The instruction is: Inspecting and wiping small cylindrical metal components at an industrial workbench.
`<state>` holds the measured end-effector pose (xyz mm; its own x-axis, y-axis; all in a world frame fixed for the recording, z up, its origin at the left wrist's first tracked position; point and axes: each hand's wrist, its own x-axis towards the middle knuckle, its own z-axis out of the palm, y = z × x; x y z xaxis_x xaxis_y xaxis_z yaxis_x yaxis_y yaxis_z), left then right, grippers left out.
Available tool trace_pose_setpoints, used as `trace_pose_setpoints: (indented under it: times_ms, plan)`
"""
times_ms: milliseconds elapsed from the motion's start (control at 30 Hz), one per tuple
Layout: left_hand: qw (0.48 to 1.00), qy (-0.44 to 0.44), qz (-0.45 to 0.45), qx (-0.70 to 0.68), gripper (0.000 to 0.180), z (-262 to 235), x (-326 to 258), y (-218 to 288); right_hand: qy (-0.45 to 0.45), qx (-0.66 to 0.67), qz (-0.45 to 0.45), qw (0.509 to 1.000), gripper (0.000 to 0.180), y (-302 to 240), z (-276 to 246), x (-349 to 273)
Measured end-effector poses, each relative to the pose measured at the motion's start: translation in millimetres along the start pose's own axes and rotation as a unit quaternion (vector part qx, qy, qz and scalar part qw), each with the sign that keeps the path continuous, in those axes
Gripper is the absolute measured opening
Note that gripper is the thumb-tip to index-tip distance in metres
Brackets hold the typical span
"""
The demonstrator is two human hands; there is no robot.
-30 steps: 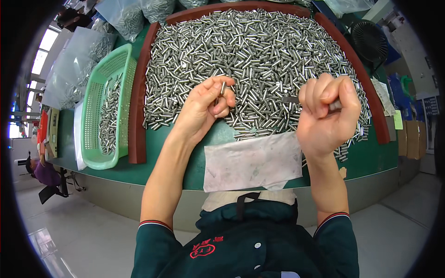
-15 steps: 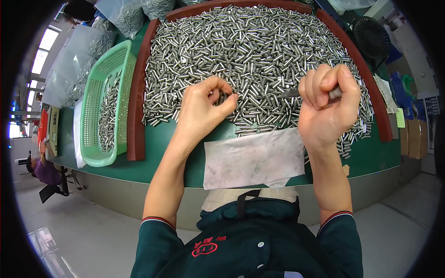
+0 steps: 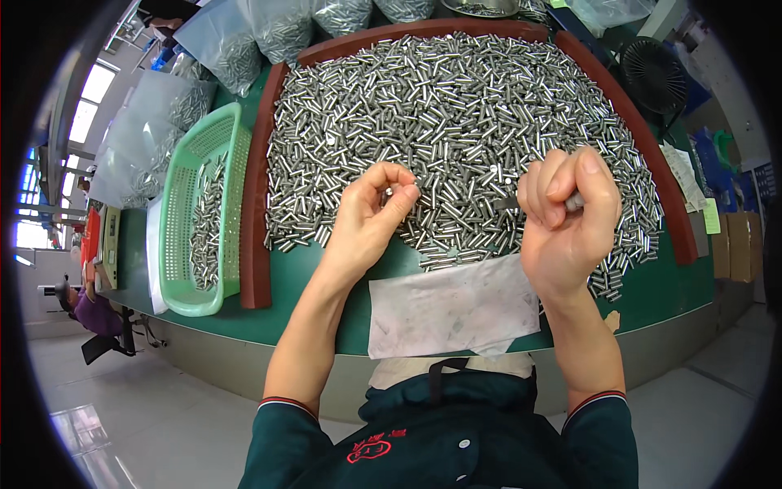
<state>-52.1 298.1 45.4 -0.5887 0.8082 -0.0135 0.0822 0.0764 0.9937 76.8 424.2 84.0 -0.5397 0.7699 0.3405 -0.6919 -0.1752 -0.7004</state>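
Note:
Short shiny metal pins [image 3: 456, 106] lie in a broad, jumbled layer on the green table. Over the near left part of them is my left hand [image 3: 371, 216], its thumb and index finger brought together. A small metal pin [image 3: 388, 192] shows inside the curl of those fingers; whether others are behind it is hidden. My right hand [image 3: 566, 220], palm up, is closed in a fist above the near right side of the pins. From it a flat, dark metal tool [image 3: 507, 203] sticks out leftward, and its grey other end shows between the fingers and palm.
Dark red rails [image 3: 257, 204] border the pins. On the left stands a green perforated basket [image 3: 238, 155] holding more pins, with bags of pins [image 3: 224, 53] behind. A stained white cloth [image 3: 452, 306] lies at the front edge. A black fan [image 3: 652, 72] stands far right.
The whole view has shifted, so the table sits lower in the picture. My left thumb and index finger have drawn closer together. My right hand keeps its grip on the tool.

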Motion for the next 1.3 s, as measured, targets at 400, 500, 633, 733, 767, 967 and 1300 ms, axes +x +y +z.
trace_pose_setpoints:
  times_ms: [400, 500, 633, 733, 767, 967, 1300]
  plan:
    - [0.97, -0.067, -0.08, -0.218, 0.007, -1.0, 4.2, -4.5, 0.007, -0.007, 0.017, 1.0, 0.026, -0.9, 0.4, 1.5]
    - [0.971, -0.066, -0.08, -0.217, 0.008, -1.4, 4.7, -4.7, 0.009, -0.002, 0.028, 1.0, 0.026, -1.3, 0.3, 2.2]
    - [0.971, -0.062, -0.084, -0.217, 0.009, -1.1, 5.0, -2.3, 0.013, 0.0, 0.041, 0.999, 0.026, -2.7, 0.8, 2.2]
    - [0.971, -0.057, -0.091, -0.216, 0.009, -0.3, 4.5, -2.9, 0.016, 0.003, 0.043, 0.999, 0.026, -2.0, 0.4, 1.8]
    - [0.968, -0.059, -0.091, -0.228, 0.01, -0.9, 4.2, -3.3, 0.017, 0.003, 0.045, 0.999, 0.026, -1.5, -0.1, 1.6]
    - [0.926, -0.016, -0.138, -0.352, 0.018, -3.6, 4.5, 6.7, 0.021, 0.001, 0.047, 0.999, 0.026, 0.6, -0.5, 1.8]
    - [0.923, 0.084, 0.066, 0.37, 0.018, 20.2, -0.3, 1.4, 0.006, 0.003, 0.053, 0.999, 0.028, 4.9, -1.9, 0.8]
